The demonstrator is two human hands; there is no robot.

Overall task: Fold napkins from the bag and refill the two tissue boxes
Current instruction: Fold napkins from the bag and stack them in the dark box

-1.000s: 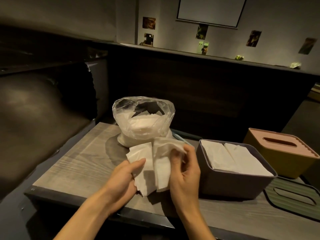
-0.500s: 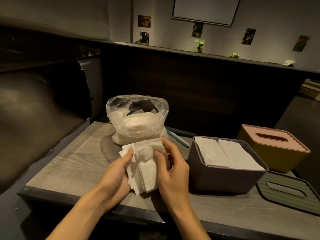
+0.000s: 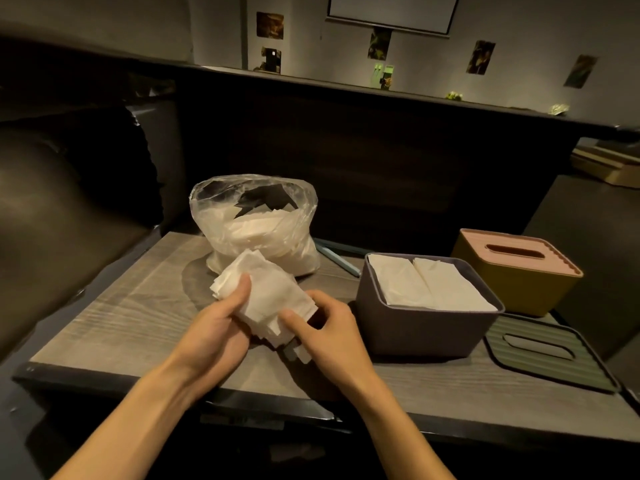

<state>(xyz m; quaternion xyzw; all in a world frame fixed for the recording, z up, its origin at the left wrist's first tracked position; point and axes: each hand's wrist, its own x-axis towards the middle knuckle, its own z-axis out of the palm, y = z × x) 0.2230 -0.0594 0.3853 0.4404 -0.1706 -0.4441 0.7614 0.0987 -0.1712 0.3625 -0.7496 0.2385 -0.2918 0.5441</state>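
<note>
A folded stack of white napkins sits between both hands just above the table. My left hand grips its left side, thumb on top. My right hand pinches its lower right corner. Behind them stands a clear plastic bag full of white napkins. To the right is an open grey tissue box holding two rows of folded napkins. Further right stands a yellow tissue box with its pink slotted lid on.
A green slotted lid lies flat on the wooden table at the right. A light blue pen-like object lies behind the grey box. A dark bench seat is on the left and a dark partition wall stands behind the table.
The loose, open napkins have been folded into a compact stack. Both hands closed in on it and the stack turned to lie diagonally.
</note>
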